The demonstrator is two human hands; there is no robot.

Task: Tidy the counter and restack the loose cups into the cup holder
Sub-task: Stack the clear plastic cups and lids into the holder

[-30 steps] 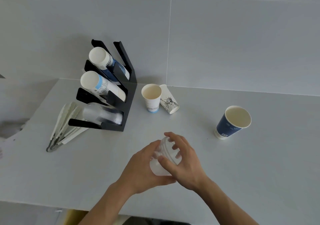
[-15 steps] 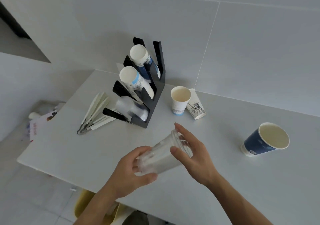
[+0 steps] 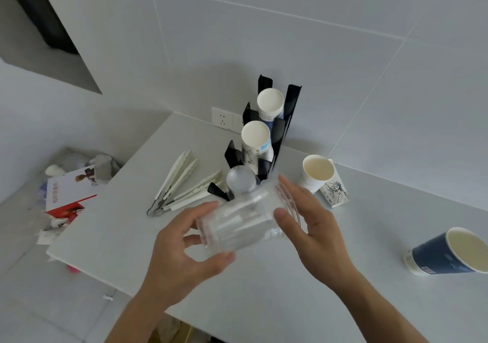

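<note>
A clear plastic cup [image 3: 245, 221] lies on its side in the air over the counter, its mouth turned toward the black cup holder [image 3: 280, 136]. My left hand [image 3: 182, 247] grips its base end and my right hand [image 3: 311, 226] holds its rim end. The holder's two upper slots hold stacks of paper cups, and the lowest slot holds clear cups [image 3: 241, 180] just beyond the held cup. Loose on the counter are a white paper cup [image 3: 315, 173], a paper cup with a statue drawing [image 3: 335, 192] leaning on it, and a dark blue paper cup [image 3: 449, 253] at the right.
White tongs [image 3: 179, 184] lie left of the holder. A wall socket [image 3: 223, 118] sits behind it. The counter's left edge [image 3: 79, 234] drops to a lower surface with a red-and-white book [image 3: 68, 192] and other clutter.
Both hands have carried the clear cup up and closer to the holder's lowest slot. The view has swung left, so the holder now sits near the middle.
</note>
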